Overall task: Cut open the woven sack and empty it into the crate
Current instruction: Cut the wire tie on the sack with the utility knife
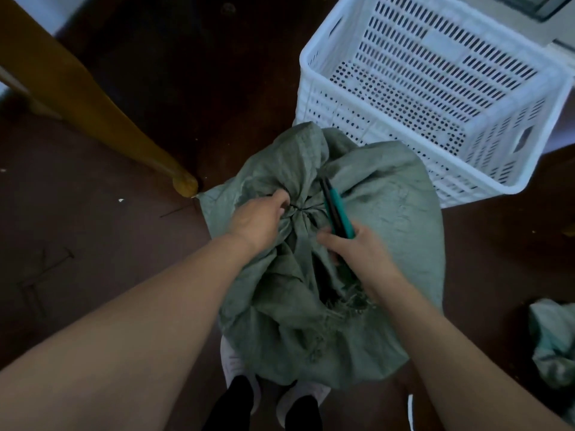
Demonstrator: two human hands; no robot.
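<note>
On the dark brown floor (93,219), right at the person's feet, sits the green woven sack (382,219). It is full and slumped, and its bulk stretches from the feet away toward the crate. Its gathered neck (298,208) faces upward, with creases fanning out from the tie. The loose cloth above the tie flops back toward the person and ends in a frayed edge (342,304).

The left hand (258,219) comes in from the left. Its grip is clenched on the bunched cloth just beside the tie, fingers curled into the folds. The right hand (357,253) lies on the other side of the neck, its grip closed around a teal-handled cutter (336,209). The cutter's long axis runs from that hand away from the person and a little to the left. Its dark tip points at the far folds of the sack, just past the tie. I cannot tell whether the blades are parted.

Just beyond the sack to the right stands the white slotted plastic crate (314,57), and the sack's far edge is up against its near wall. A yellowish wooden leg (93,101) slants down on the left, its foot near the sack's corner. White shoes (231,365) below black trouser legs show under the sack's near side. Well apart at the right edge lies a crumpled piece of green cloth (553,346).
</note>
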